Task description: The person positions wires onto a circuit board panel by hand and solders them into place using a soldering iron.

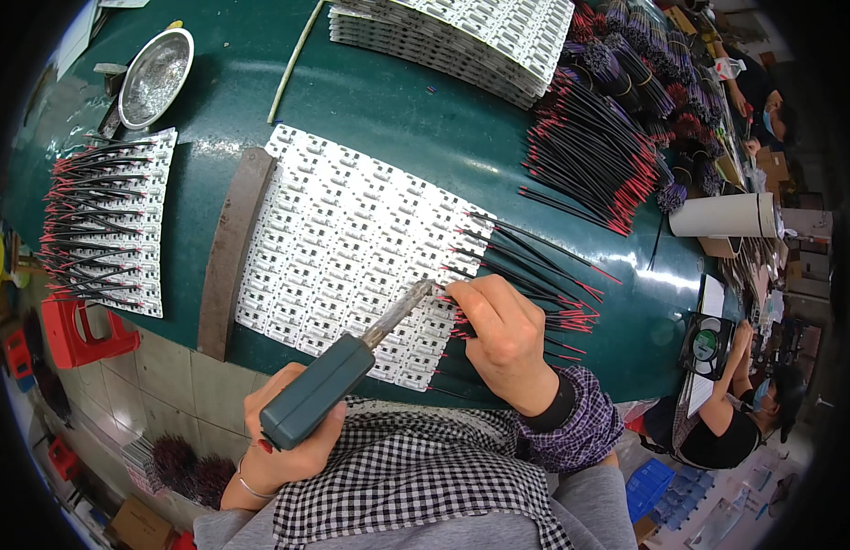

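One grey-green plastic-handled soldering iron (352, 367) sits in the left hand (283, 440), fingers wrapped tight round the handle; its long axis runs diagonally, metal tip pointing up and right onto the white sheet of small circuit boards (342, 238) on the dark green bench (388, 101). The right hand (503, 335), at the sheet's right edge, pinches one thin black-and-red wire (535, 298) among many lying there. Left of the sheet lies one brown bar (231, 247).

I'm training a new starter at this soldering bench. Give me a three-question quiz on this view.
1. True or false: the left hand holds the soldering iron.
2. The right hand rests on: A) the metal bowl; B) the red and black wires at the white panel's edge; C) the white roll.
3. What lies along the panel's left edge?

Key: 1 true; 2 B; 3 a brown bar.
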`<action>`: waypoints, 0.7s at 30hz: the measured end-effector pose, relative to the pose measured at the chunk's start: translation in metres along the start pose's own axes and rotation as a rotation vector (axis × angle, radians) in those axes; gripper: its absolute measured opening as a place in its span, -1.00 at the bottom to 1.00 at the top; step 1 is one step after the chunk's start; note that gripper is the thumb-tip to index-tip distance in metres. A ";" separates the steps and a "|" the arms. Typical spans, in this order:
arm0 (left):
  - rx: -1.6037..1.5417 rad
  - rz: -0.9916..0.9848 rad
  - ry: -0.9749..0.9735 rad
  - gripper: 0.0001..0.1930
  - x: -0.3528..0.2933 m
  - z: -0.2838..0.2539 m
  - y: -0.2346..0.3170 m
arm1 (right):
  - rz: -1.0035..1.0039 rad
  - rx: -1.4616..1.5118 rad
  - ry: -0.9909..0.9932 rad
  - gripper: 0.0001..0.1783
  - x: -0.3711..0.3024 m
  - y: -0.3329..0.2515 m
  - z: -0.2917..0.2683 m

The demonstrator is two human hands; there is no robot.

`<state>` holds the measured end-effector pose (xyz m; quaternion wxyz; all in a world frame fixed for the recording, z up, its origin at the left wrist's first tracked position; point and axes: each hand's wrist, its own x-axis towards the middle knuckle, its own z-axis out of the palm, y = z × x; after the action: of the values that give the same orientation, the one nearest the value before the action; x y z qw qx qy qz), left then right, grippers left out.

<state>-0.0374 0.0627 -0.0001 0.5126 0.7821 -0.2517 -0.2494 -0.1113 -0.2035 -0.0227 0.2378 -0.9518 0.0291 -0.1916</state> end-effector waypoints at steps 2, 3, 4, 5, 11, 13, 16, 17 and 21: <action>-0.069 -0.035 0.059 -0.73 -0.008 0.002 -0.008 | -0.001 0.006 0.004 -0.64 0.000 0.000 0.000; -0.068 -0.036 0.060 -0.73 -0.010 0.002 -0.008 | -0.001 0.008 0.004 -0.64 0.001 0.000 0.000; -0.060 -0.044 0.068 -0.73 -0.011 0.001 -0.008 | 0.004 0.014 0.005 -0.63 0.001 0.001 0.000; -0.053 -0.051 0.076 -0.73 -0.012 0.000 -0.007 | 0.009 0.021 0.005 -0.62 0.001 0.001 0.000; -0.006 0.062 0.066 -0.73 -0.007 0.000 -0.007 | 0.093 0.174 -0.039 -0.46 0.005 0.008 -0.002; -0.030 0.030 0.059 -0.73 -0.007 0.002 -0.007 | 0.107 0.192 -0.040 -0.47 0.005 0.010 -0.002; -0.059 -0.015 0.048 -0.74 -0.007 0.003 -0.005 | 0.121 0.217 -0.040 -0.47 0.004 0.009 -0.003; -0.066 -0.027 0.042 -0.74 -0.007 0.003 -0.004 | 0.123 0.221 -0.038 -0.48 0.005 0.008 -0.002; -0.050 -0.061 0.006 -0.76 -0.006 -0.001 0.001 | 0.084 0.147 -0.025 -0.59 0.006 0.006 -0.001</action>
<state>-0.0416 0.0667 0.0023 0.5251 0.7770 -0.2200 -0.2686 -0.1063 -0.2105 -0.0226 0.3150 -0.9321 0.0520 -0.1711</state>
